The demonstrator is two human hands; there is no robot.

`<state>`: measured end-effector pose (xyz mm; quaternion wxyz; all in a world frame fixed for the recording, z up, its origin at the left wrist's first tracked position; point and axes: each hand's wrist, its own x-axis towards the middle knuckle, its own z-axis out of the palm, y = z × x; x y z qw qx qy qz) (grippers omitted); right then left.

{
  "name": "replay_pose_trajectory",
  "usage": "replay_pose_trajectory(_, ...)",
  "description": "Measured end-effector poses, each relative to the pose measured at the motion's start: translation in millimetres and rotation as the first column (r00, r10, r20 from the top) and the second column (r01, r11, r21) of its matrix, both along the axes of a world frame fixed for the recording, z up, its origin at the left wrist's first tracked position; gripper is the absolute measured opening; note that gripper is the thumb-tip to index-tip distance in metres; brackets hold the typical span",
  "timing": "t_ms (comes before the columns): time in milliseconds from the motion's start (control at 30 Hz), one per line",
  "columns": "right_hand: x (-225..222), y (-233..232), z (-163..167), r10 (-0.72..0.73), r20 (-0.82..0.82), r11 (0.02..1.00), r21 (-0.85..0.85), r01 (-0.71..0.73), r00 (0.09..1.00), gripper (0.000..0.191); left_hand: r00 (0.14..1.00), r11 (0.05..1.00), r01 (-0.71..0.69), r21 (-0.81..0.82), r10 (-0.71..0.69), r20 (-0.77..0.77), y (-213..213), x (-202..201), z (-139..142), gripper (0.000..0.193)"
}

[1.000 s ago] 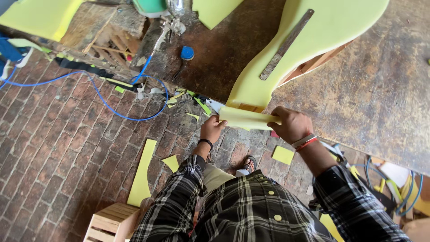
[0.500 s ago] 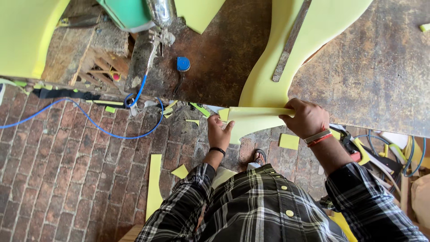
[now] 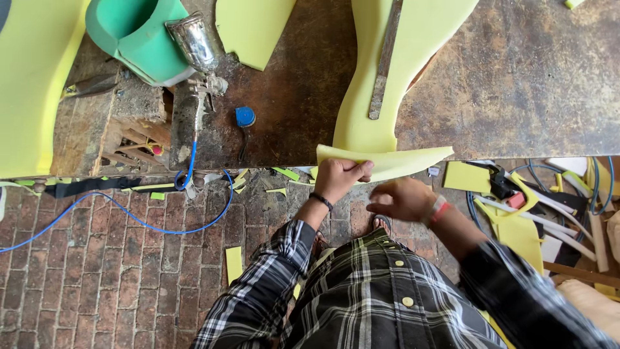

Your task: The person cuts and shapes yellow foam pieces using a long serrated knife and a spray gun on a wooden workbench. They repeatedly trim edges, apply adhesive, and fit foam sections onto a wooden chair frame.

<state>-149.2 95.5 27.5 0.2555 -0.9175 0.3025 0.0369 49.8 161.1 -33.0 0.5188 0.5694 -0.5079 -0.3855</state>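
The fingers of the left hand point(image 3: 339, 178) are pinched on a yellow foam flap point(image 3: 387, 161) hanging over the counter point(image 3: 516, 84) edge; the right hand point(image 3: 403, 199) is held loosely spread just below it. A metal bar point(image 3: 383, 61) lies on the foam above. A spray gun point(image 3: 197, 58), blue hose point(image 3: 148, 226) and brick floor point(image 3: 97, 284) are seen leftward.

Yellow foam sheet point(image 3: 381, 161), blue hose point(image 3: 129, 213)

A single head-worn camera looks steeply down from above the person's chest, facing forward over the near edge of the desk point(image 3: 516, 77). It sits close: the plaid shirt point(image 3: 374, 291) fills the bottom, the brick floor point(image 3: 97, 271) lies lower left.
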Motion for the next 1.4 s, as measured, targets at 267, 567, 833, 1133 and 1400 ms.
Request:
replay_pose_trajectory(267,1.3,-21.1,-60.6,-0.114,0.025,0.993,0.036,0.114,0.993,0.032,0.76,0.822,0.113,0.558,-0.434,0.485,11.2,-8.8,-42.9,0.026)
replay_pose_trajectory(567,15.0,-21.8,-94.9,-0.031,-0.165,0.995,0.088,0.046,0.986,0.05,0.642,0.696,0.156,0.701,-0.611,0.463,27.8,-11.7,-96.5,0.062)
replay_pose_trajectory(833,-3.8,-12.2,-71.0,0.178,-0.173,0.913,0.397,-0.097,0.969,0.04,0.783,0.658,0.124,0.743,-0.524,0.333,-3.4,-15.4,-91.0,0.056)
replay_pose_trajectory(1133,44.0,-125.6,34.2,-0.407,0.19,0.894,-0.121,0.432,0.894,0.056,0.891,0.706,0.048,0.706,-0.35,0.289,28.8,-8.5,-97.2,0.054)
replay_pose_trajectory(1400,47.4,-170.2,30.7,-0.486,0.073,0.815,0.398,0.421,0.871,0.037,0.974,0.702,-0.065,0.709,-0.112,0.199,70.7,-5.1,-120.5,0.061)
